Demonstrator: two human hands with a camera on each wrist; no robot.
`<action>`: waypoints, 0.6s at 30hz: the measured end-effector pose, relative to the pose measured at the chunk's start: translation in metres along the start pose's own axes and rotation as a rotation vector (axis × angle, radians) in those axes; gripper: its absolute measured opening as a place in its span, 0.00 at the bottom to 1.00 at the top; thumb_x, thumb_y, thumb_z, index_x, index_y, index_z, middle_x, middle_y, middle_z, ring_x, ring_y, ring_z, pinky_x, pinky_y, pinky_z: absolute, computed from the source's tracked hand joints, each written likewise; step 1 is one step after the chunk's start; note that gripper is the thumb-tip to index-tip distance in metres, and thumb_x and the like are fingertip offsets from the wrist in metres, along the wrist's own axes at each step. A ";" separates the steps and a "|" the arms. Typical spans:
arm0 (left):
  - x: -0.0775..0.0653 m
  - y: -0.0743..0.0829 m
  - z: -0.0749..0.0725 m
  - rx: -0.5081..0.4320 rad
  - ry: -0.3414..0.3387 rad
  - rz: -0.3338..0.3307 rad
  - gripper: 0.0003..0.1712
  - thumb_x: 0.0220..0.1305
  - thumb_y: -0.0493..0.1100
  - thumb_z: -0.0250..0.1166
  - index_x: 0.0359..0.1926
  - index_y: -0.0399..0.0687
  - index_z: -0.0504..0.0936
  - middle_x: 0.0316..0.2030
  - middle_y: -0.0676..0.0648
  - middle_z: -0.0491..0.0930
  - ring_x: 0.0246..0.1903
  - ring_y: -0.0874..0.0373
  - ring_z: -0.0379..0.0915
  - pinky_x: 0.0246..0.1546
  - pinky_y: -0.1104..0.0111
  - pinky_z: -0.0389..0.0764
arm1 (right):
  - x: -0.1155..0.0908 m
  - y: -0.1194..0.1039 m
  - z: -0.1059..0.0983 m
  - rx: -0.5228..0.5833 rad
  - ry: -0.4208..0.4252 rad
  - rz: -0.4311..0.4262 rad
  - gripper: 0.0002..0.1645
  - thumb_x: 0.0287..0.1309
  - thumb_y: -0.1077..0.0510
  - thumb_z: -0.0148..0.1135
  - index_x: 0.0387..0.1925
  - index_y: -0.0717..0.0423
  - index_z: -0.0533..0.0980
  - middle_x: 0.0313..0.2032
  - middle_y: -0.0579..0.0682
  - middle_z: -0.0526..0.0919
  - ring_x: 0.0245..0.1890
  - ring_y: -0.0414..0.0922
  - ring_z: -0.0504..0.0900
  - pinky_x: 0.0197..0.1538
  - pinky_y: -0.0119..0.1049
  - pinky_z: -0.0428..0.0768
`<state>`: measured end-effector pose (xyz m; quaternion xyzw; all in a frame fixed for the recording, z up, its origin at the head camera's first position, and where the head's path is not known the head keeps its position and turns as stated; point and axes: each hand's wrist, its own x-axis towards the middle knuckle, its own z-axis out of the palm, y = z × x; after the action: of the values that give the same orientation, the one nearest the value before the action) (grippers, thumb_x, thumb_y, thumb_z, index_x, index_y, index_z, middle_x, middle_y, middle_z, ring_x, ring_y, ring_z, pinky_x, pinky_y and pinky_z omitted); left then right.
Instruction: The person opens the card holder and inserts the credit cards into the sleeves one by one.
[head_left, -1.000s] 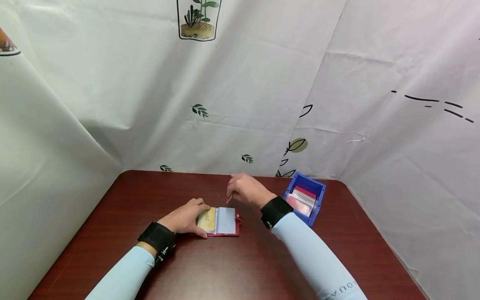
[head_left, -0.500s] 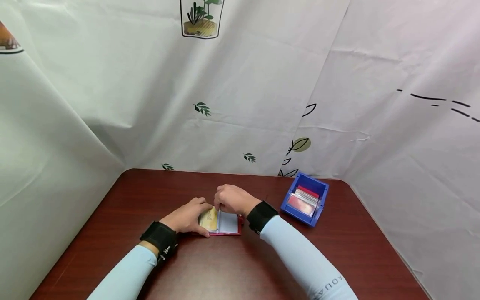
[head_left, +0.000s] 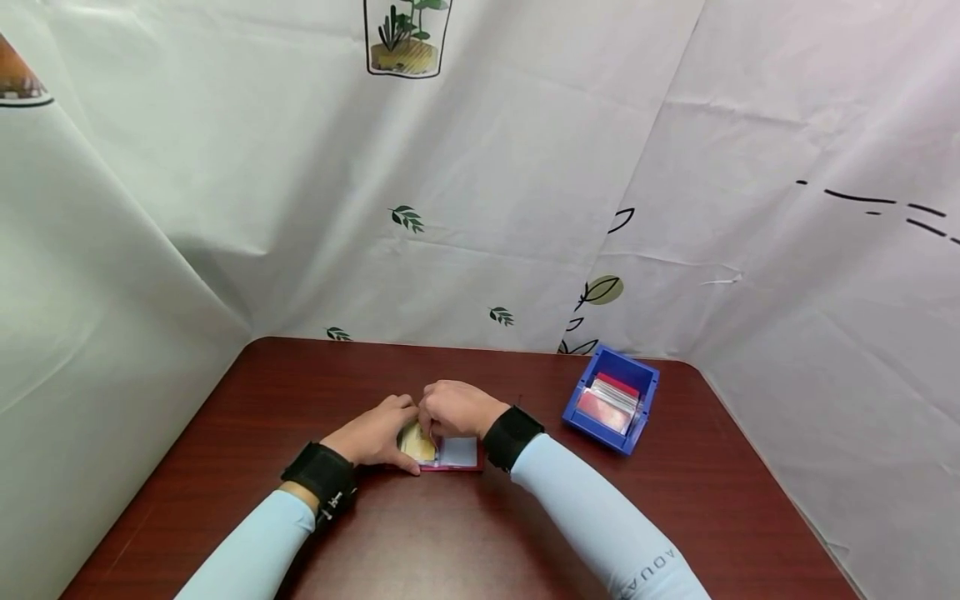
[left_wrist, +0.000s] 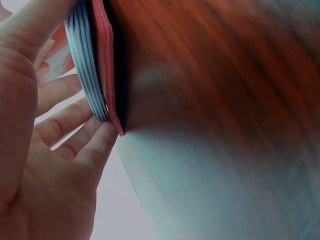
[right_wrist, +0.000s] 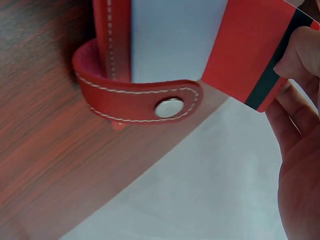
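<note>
A red leather card holder [head_left: 459,452] lies opened on the table, with clear sleeves [left_wrist: 85,65] stacked inside its cover. My left hand [head_left: 375,435] grips its left side, thumb at the near edge and fingers at the far edge. A yellow card [head_left: 417,444] shows in the left-hand sleeve. My right hand [head_left: 457,410] is over the middle of the holder, pinching a red card [right_wrist: 246,50] with a black stripe between thumb and fingers. The card's lower end is at the sleeves; whether it is inside one I cannot tell. A strap [right_wrist: 137,102] with a snap button sticks out from the cover.
A blue plastic box [head_left: 637,433] stands at the table's back right, holding several cards [head_left: 603,410] and something red. The brown table [head_left: 420,542] ends at the back against a white printed cloth [head_left: 465,250].
My right hand has moved left and down to the holder, bringing the red card with it. The left hand has kept its grip on the holder.
</note>
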<state>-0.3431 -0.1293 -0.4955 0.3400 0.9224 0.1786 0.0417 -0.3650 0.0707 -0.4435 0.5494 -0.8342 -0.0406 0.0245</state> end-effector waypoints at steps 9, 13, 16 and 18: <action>-0.001 0.001 -0.001 0.002 0.007 0.004 0.46 0.45 0.70 0.79 0.60 0.51 0.79 0.48 0.53 0.74 0.50 0.57 0.67 0.49 0.62 0.77 | 0.002 -0.003 0.001 0.024 -0.027 0.002 0.12 0.60 0.62 0.67 0.30 0.42 0.89 0.32 0.34 0.87 0.36 0.35 0.77 0.43 0.25 0.75; -0.001 0.002 -0.001 0.009 0.011 0.004 0.46 0.45 0.69 0.80 0.60 0.49 0.79 0.48 0.53 0.74 0.50 0.56 0.67 0.49 0.62 0.78 | 0.001 -0.004 0.002 0.044 -0.064 0.009 0.12 0.60 0.62 0.68 0.26 0.42 0.87 0.33 0.35 0.86 0.37 0.35 0.76 0.43 0.23 0.73; -0.001 0.002 0.000 0.009 0.012 0.000 0.47 0.45 0.68 0.80 0.61 0.48 0.78 0.47 0.52 0.73 0.50 0.56 0.67 0.49 0.62 0.78 | 0.001 -0.004 0.004 0.070 -0.095 0.010 0.14 0.60 0.63 0.69 0.23 0.42 0.86 0.37 0.36 0.84 0.39 0.34 0.77 0.43 0.21 0.73; -0.001 0.002 0.000 0.009 0.014 -0.002 0.47 0.45 0.68 0.80 0.61 0.48 0.78 0.48 0.52 0.73 0.50 0.56 0.67 0.49 0.62 0.78 | 0.001 -0.005 0.005 0.090 -0.117 0.015 0.15 0.59 0.64 0.70 0.22 0.42 0.87 0.38 0.36 0.84 0.41 0.34 0.77 0.43 0.20 0.73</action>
<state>-0.3410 -0.1282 -0.4947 0.3379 0.9239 0.1766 0.0337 -0.3614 0.0682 -0.4486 0.5406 -0.8391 -0.0349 -0.0488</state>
